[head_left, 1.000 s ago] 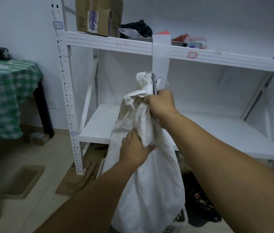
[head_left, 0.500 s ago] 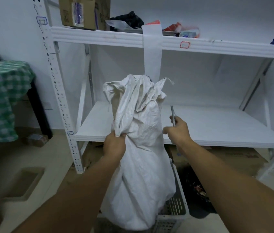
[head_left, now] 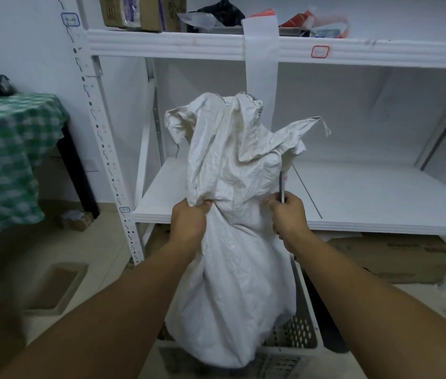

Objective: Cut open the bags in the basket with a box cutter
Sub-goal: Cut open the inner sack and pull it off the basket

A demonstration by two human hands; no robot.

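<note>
A tall white woven bag (head_left: 238, 242) stands upright in a white perforated plastic basket (head_left: 298, 332) on the floor. Its stitched top is cut and flops open in loose flaps. My left hand (head_left: 187, 222) pinches a fold of the bag at its left side, about mid-height. My right hand (head_left: 288, 214) is at the bag's right side and grips a slim box cutter (head_left: 282, 187), blade pointing up beside a hanging flap. The bag's contents are hidden.
A white metal shelf rack (head_left: 353, 214) stands right behind the basket, with cardboard boxes (head_left: 140, 12) and clutter on its upper shelf. Flattened cardboard (head_left: 396, 258) lies under the lower shelf. A table with a green checked cloth (head_left: 6, 160) is at the left. Tiled floor lies between.
My right hand with the cutter came down from the bag's top to its right side. The top of the bag fell open. My left hand shifted its grip to the left fold.
</note>
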